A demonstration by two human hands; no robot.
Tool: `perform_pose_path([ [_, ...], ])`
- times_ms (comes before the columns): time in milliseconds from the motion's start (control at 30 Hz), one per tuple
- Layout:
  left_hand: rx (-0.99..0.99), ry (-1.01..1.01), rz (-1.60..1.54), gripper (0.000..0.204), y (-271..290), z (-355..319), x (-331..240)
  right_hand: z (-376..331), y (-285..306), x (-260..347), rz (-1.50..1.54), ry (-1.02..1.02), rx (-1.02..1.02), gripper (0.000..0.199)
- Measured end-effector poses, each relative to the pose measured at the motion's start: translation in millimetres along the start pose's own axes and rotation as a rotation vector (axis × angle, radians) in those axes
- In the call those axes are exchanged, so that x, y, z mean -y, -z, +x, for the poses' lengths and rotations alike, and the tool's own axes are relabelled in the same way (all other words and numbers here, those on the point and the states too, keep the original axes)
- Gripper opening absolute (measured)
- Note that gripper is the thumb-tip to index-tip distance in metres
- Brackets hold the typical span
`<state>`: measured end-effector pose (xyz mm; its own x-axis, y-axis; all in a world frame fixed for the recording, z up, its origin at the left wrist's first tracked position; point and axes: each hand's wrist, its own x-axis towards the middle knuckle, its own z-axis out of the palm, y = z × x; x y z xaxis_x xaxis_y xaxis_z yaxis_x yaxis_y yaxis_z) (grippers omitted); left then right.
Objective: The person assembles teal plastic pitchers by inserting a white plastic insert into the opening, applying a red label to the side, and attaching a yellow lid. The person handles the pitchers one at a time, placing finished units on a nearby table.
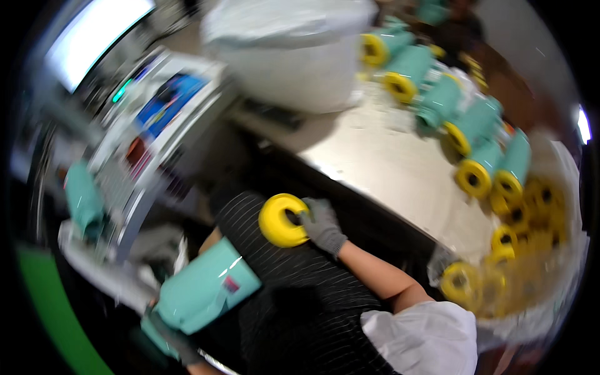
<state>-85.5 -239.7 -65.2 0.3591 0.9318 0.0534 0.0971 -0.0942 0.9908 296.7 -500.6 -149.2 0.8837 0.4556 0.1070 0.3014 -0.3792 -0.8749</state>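
Observation:
In my right hand [322,226], covered by a grey glove, is a yellow ring-shaped cap [279,223] with a dark central hole. My fingers grip its right side, over my dark striped lap. Lower left, my left hand [177,339], also gloved, is closed around the narrow lower end of a glossy teal bottle-shaped shell [209,284]. The shell lies tilted, its wide end pointing up and right toward my lap, with a small pink-and-white label on its side. The cap and the shell are apart. Motion blurs the left fingers somewhat.
Several teal shells with yellow caps [473,177] lie along the right of the pale tabletop [375,165]. A clear plastic bag [500,300] of yellow caps is at the right. A big white sack [287,56] stands behind; another teal shell [84,200] rests by the grey machine at left.

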Motion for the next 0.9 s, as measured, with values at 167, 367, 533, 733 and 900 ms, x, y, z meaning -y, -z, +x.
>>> perform_pose_path([
  [167, -0.175, 0.152, -0.265, 0.032, -34, -40, 38, -19, -3, 46, -0.234, 0.599, 0.122, 0.044],
  [367, -0.201, 0.338, -0.466, 0.033, -70, -55, 57, -16, -13, 35, -0.185, 0.444, 0.133, 0.050],
  [533, -0.147, 0.299, -0.414, 0.037, -81, -63, 84, 5, -4, 49, 0.205, 0.144, 0.175, 0.051],
  [733, -0.040, 0.366, -0.811, 0.049, -96, -72, 88, 9, 9, 139, 0.147, 0.685, 0.310, 0.064],
  [900, -0.036, 0.494, -1.039, 0.056, -98, -86, 93, 4, 14, 132, 0.169, 0.855, 0.386, 0.064],
])
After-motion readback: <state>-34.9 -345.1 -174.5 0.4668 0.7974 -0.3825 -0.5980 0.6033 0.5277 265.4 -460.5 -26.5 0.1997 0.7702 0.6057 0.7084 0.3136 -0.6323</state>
